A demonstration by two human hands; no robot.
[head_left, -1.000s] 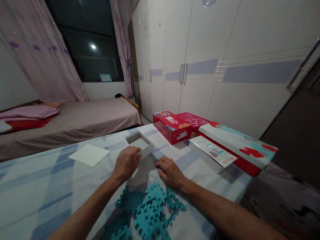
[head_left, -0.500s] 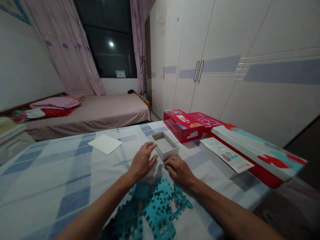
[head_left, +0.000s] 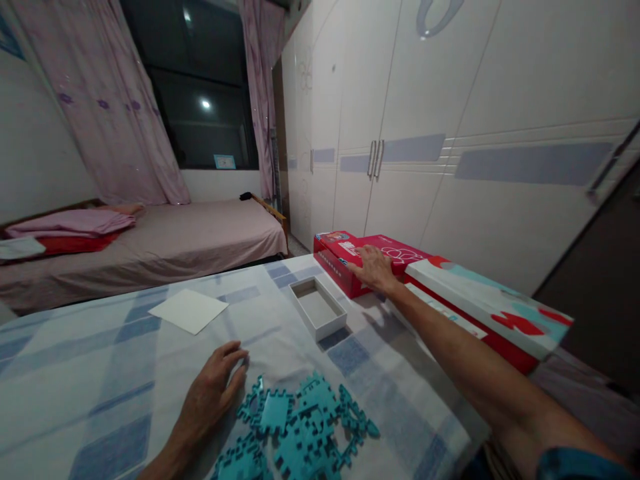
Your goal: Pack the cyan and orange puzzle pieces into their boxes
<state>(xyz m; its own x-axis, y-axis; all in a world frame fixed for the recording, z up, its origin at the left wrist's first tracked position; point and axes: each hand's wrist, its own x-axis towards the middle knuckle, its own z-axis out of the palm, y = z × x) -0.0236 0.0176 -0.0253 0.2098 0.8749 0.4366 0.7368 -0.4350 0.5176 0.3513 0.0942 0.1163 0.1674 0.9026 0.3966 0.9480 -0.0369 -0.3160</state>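
Observation:
My left hand (head_left: 215, 383) rests on the tablecloth with fingers loosely curved and thumb apart, holding nothing. To its right lies a loose pile of teal interlocking plastic pieces (head_left: 305, 427). My right hand (head_left: 375, 268) reaches out over the red printed box (head_left: 333, 267), fingers stretched across its top; whether it presses on the box I cannot tell. A shallow, open white box (head_left: 330, 325) sits between my hands, with nothing visible inside. Under my right forearm, a white box with a printed label (head_left: 445, 310) is partly hidden.
A second red box (head_left: 395, 248) and a long red, white and blue box (head_left: 490, 300) line the table's right side. A white card (head_left: 189, 311) lies at the left on the checked tablecloth (head_left: 115, 373). Beyond stand a bed (head_left: 210, 230) and a white wardrobe (head_left: 410, 200).
My right hand has left the small white box and moved forward and right onto the red box. My left hand has drawn back left, toward me. The view has shifted slightly right.

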